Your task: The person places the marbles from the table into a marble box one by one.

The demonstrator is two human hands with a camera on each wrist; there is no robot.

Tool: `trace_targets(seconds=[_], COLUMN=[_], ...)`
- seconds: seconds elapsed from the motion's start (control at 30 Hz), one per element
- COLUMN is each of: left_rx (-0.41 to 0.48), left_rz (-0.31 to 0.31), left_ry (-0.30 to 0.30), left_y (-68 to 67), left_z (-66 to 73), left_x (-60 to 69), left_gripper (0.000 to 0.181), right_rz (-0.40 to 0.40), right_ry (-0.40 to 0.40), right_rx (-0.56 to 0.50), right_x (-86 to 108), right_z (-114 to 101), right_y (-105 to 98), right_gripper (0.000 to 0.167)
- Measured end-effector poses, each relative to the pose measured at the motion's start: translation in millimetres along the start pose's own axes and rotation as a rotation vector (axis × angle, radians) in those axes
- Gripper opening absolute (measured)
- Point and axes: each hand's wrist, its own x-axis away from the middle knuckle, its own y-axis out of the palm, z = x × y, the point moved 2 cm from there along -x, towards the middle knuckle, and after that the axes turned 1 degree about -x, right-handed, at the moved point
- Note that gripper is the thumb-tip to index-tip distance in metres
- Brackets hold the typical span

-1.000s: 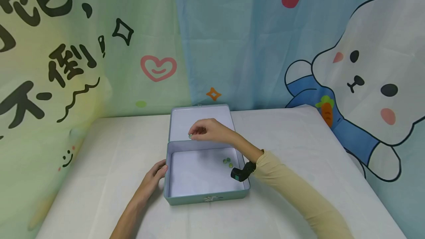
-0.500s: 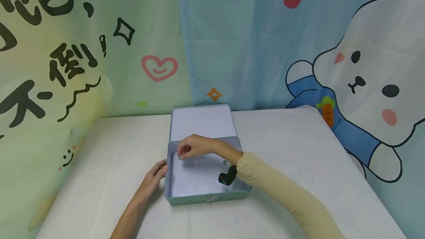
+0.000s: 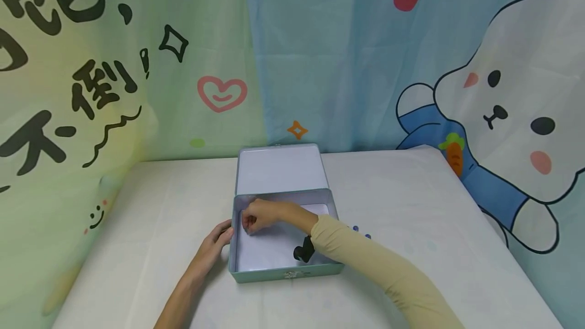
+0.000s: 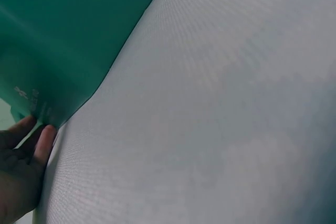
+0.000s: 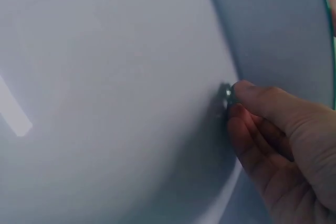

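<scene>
In the head view, a pale green tin box (image 3: 315, 270) stands with its hinged lid (image 3: 283, 169) laid back. My right hand (image 3: 260, 216) reaches inside, at the box's left end. Close up in the right wrist view, thumb and fingertips of this hand (image 5: 289, 145) pinch a small greenish glass marble (image 5: 228, 94) low by the floor, near a side wall. Whether the marble touches the floor I cannot tell. My left hand (image 3: 212, 248) rests against the outer left side; the left wrist view has its fingertips touching the green wall (image 4: 68, 40).
Two small blue marbles (image 3: 355, 228) lie on the white-covered table (image 3: 402, 187) right of the box, partly beside the sleeve. A black wrist camera (image 3: 303, 250) hangs under the right forearm, which hides the box's right part. A printed curtain (image 3: 301, 65) closes off the back.
My right hand has come from above the lid, down and left into the box with the marble. Its forearm now covers the green marbles seen earlier at right. The left hand stays put.
</scene>
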Motion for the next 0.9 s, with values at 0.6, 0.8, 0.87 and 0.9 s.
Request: trace_targets(seconds=[0.6,0.8,0.87,0.9], left_rx=[0.002,0.002,-0.005,-0.007], left_rz=[-0.002,0.007,0.011,0.013], left_ry=[0.007,0.023,0.025,0.024], left_y=[0.7,0.8,0.4,0.2], left_z=[0.4,0.7,1.6,1.6], left_x=[0.3,0.6,0.8,0.7], left_gripper=[0.057,0.056,0.056,0.056], right_rz=[0.034,0.062,0.07,0.07], right_ry=[0.009,0.011,0.008,0.008], right_rx=[-0.022,-0.011,-0.029,-0.041], right_x=[-3.9,2.7,7.8,11.2], right_z=[8.9,1.0,-2.2,-4.0], right_y=[10.6,-5.5,-13.3,-17.6], right_gripper=[0.012,0.026,0.028,0.029])
